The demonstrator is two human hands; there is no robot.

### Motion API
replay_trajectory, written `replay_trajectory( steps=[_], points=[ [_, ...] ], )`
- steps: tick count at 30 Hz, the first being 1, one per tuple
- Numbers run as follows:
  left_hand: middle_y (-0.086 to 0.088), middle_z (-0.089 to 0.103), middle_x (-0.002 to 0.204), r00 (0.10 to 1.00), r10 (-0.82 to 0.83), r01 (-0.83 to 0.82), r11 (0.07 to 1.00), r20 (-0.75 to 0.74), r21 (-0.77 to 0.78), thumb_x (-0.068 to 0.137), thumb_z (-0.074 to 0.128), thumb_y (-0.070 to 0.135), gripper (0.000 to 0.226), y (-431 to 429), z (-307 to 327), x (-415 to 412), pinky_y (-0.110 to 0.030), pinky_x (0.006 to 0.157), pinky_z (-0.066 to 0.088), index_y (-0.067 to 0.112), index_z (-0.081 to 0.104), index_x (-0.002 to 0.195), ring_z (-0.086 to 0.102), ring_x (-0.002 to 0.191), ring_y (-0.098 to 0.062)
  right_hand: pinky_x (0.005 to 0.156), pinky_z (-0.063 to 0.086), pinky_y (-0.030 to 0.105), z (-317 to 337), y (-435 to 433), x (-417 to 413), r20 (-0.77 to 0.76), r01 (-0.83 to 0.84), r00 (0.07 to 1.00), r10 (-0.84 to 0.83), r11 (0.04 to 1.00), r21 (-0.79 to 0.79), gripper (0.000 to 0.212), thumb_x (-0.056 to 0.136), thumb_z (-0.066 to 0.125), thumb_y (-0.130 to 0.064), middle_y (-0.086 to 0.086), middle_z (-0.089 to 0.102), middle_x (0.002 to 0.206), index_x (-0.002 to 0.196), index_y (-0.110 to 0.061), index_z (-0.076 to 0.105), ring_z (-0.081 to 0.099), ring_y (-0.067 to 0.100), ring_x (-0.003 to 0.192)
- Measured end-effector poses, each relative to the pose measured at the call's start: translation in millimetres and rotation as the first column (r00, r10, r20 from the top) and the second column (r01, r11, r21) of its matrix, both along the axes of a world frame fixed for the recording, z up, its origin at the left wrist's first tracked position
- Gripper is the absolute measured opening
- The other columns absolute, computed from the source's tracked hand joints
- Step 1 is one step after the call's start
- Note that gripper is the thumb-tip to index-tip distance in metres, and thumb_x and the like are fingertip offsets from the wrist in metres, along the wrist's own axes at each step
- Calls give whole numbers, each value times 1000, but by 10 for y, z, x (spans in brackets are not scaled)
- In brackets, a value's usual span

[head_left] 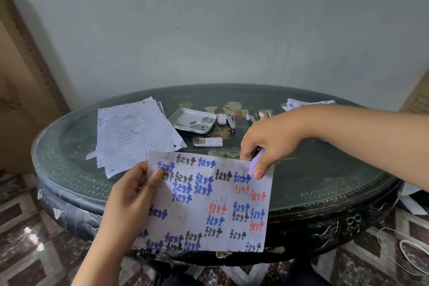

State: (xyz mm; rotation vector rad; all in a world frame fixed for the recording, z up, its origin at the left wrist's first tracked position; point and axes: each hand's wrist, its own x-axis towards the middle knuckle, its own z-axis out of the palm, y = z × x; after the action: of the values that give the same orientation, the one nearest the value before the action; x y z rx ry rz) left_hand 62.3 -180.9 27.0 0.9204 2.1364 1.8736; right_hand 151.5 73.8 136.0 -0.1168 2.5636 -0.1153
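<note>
My left hand (132, 193) pinches the stamped sheet (204, 206) at its left edge; my right hand (271, 144) grips a lilac stapler (253, 166) at its top right corner

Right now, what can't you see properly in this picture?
Head view:
The lilac plastic stapler: mostly hidden by the right hand gripping it.
Print on the white paper pile: too small to read.
Left edge of the stamped white sheet: covered by the left hand.
The white cable on the floor: cut by the right edge.
</note>
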Motion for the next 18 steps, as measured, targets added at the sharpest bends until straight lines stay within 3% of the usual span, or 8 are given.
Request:
replay_trajectory(
  steps=[4, 6, 8, 10, 13, 16, 18],
  points=[
    [-27, 53, 64, 1000, 8, -8, 1000, -5, -2, 84, 54, 40, 24, -9, -35, -8, -31, 47, 36, 17, 62, 78, 46, 52, -21, 73, 41, 37, -52, -26, 17, -73, -21, 997, 23, 999, 27, 41, 85, 67, -41, 14, 60, 92, 96, -2, 62, 55, 30, 86],
    [-28, 53, 65, 1000, 14, -14, 1000, -14, 3, 83, 55, 39, 27, -2, -47, -2, -27, 47, 34, 13, 60, 78, 45, 53, -19, 85, 42, 44, -74, -28, 21, -107, -18, 994, 26, 997, 75, 37, 84, 67, -42, 10, 63, 94, 95, -7, 62, 57, 26, 90],
    [-14, 54, 57, 1000, 22, -22, 1000, 0, 21, 83, 54, 36, 27, 10, -47, 21, -21, 41, 33, 11, 61, 78, 45, 48, -15, 93, 40, 47, -93, -32, 22, -134, -12, 991, 28, 993, 118, 30, 84, 67, -44, 4, 64, 92, 89, -15, 61, 57, 21, 89],
    [0, 53, 52, 999, 31, -32, 999, 27, 34, 84, 55, 32, 21, 29, -48, 46, -17, 38, 33, 15, 62, 75, 43, 43, -7, 94, 36, 45, -102, -49, 26, -147, -13, 989, 34, 990, 140, 25, 84, 66, -45, 3, 63, 90, 82, -22, 57, 57, 19, 87],
    [3, 48, 49, 998, 44, -45, 998, 42, 35, 89, 55, 27, 19, 32, -73, 59, -17, 37, 32, 16, 62, 75, 40, 42, -7, 92, 31, 41, -99, -67, 27, -153, -17, 987, 42, 987, 161, 26, 85, 65, -47, 2, 63, 89, 75, -27, 51, 53, 16, 82],
    [4, 46, 44, 998, 40, -41, 999, 38, 36, 92, 54, 22, 19, 39, -61, 84, -15, 35, 31, 11, 60, 77, 38, 38, -4, 93, 24, 35, -117, -49, 34, -179, -10, 983, 44, 983, 184, 24, 85, 63, -49, -2, 63, 91, 82, -27, 54, 50, 11, 82],
    [6, 48, 41, 999, 30, -32, 999, 38, 41, 94, 52, 17, 18, 45, -33, 99, -12, 34, 31, 9, 58, 79, 38, 34, 0, 99, 24, 39, -122, -30, 50, -183, -2, 983, 34, 985, 174, 25, 86, 62, -49, -5, 63, 93, 90, -25, 58, 54, 12, 91]
  ],
)
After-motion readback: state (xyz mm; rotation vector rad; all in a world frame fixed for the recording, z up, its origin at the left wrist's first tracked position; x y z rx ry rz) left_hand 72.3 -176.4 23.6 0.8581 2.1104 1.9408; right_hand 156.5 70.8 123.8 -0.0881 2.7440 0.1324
